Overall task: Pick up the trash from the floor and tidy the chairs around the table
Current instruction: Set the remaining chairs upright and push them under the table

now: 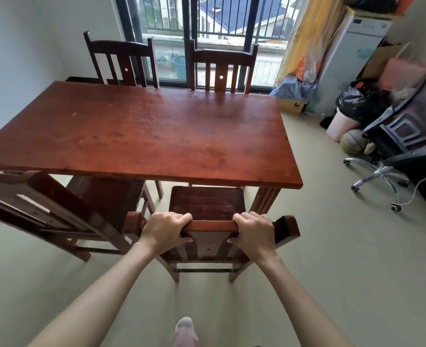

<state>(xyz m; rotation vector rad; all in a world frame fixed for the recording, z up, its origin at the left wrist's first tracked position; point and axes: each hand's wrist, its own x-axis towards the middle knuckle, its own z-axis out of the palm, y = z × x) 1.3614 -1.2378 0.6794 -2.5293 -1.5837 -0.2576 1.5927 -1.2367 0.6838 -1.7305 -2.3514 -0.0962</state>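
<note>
Left of the table (136,131), a dark wooden chair (64,211) stands at its near edge, turned askew, its back cut off by the frame. Two more chairs sit behind the table, tucked against its far edge by the window. At the table's near right, the held chair (206,209) has its slatted seat partly under the top. The left hand (165,227) and the right hand (253,230) both curl tight over its top rail, fingers on the seat side, thumbs beneath. Right of the table, a pink bin (342,123) holds a bulging black bag (357,100); its contents are hidden. A ball (352,141) and a blurred office chair (394,146) lie beside it.
</note>
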